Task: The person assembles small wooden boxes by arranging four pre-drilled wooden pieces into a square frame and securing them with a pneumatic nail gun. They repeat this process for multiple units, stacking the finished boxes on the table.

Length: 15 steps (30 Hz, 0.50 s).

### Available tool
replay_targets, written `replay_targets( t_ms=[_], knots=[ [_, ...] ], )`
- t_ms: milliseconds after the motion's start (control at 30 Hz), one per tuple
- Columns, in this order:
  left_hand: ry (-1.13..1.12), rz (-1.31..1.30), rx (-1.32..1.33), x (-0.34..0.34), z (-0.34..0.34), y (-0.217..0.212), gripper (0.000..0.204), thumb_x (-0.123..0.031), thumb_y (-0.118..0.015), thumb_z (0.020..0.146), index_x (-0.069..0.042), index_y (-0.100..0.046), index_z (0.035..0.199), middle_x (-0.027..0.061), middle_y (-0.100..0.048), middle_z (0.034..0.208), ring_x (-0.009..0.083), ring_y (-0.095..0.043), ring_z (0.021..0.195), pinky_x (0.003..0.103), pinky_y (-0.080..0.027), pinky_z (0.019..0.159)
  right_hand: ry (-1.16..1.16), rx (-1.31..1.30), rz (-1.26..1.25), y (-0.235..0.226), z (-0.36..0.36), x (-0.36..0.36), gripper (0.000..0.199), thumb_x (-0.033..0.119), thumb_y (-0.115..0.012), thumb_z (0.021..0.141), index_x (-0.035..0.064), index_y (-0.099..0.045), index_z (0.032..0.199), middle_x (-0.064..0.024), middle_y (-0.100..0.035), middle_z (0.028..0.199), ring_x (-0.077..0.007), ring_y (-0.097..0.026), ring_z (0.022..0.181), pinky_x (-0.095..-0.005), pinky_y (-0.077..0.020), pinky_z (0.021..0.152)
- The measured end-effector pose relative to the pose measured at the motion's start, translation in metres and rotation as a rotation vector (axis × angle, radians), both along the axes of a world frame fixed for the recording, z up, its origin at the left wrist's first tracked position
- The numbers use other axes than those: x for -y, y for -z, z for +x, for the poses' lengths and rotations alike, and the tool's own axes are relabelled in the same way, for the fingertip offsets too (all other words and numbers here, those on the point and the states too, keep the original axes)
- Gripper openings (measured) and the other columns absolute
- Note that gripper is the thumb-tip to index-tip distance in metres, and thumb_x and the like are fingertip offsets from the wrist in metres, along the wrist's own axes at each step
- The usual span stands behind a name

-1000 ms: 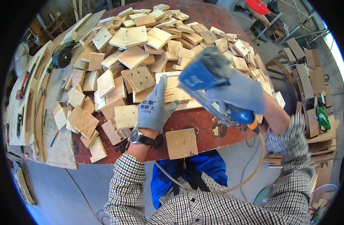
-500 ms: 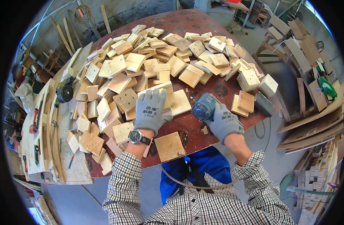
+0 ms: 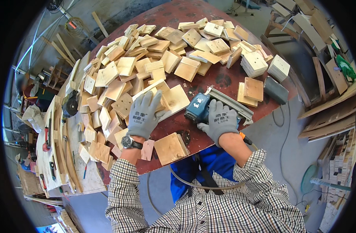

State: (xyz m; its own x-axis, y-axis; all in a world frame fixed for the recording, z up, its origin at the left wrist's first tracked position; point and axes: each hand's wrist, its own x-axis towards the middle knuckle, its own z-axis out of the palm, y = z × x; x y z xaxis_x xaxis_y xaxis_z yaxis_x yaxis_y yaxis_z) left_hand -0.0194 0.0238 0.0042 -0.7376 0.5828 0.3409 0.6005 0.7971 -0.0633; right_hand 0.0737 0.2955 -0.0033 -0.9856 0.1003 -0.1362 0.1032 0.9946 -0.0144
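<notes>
lying on the dark red table (image 3: pixel 213 83), the blue nail gun (image 3: pixel 196 109) has its long metal magazine pointing off to the right, and the right hand (image 3: pixel 221 120) in its grey glove is clamped over the handle – thumb on the near side, fingers on the far side. the left hand (image 3: pixel 144 115), gloved too, has its fingers and thumb spread apart against the near end of a pale board (image 3: pixel 176 99) with a narrow strip along it; how hard it presses i cannot tell. a watch (image 3: pixel 127 142) sits on the left wrist. close to the table's front edge lie square wooden blocks (image 3: pixel 169 149), one partly over another. a heap of wooden pieces (image 3: pixel 107 74) spreads beyond the left hand – tumbled, some drilled with holes. right of the nail gun, two overlapping squares (image 3: pixel 253 89) lie near a dark grey block (image 3: pixel 276 90). a hose (image 3: pixel 209 188) loops below, across the person's lap.
</notes>
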Motion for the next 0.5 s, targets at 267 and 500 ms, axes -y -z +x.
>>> replay_targets(
  t_ms=[267, 500],
  knots=[
    [-0.137, 0.396, 0.227, 0.013, -0.005, -0.023, 0.071, -0.035, -0.07, 0.104, -0.005, -0.041, 0.162, 0.0235, -0.06, 0.151, 0.0369, -0.064, 0.133, 0.043, -0.054, 0.108, -0.242, -0.522, -0.442, -0.019, -0.014, 0.024, 0.055, 0.039, -0.074, 0.091, 0.0113, -0.059, 0.136, -0.0102, -0.062, 0.135, -0.0325, -0.058, 0.126, -0.0506, -0.0448, 0.103],
    [-0.337, 0.976, 0.18, 0.022, 0.013, -0.036, 0.045, -0.015, -0.064, 0.106, -0.002, -0.057, 0.148, -0.0049, -0.05, 0.094, 0.0048, -0.043, 0.082, 0.021, -0.042, 0.074, -0.274, -0.555, -0.382, -0.009, -0.035, 0.033, 0.044, 0.031, -0.071, 0.092, 0.0132, -0.06, 0.131, -0.0066, -0.064, 0.126, -0.0305, -0.061, 0.119, -0.0509, -0.047, 0.097]
  ],
)
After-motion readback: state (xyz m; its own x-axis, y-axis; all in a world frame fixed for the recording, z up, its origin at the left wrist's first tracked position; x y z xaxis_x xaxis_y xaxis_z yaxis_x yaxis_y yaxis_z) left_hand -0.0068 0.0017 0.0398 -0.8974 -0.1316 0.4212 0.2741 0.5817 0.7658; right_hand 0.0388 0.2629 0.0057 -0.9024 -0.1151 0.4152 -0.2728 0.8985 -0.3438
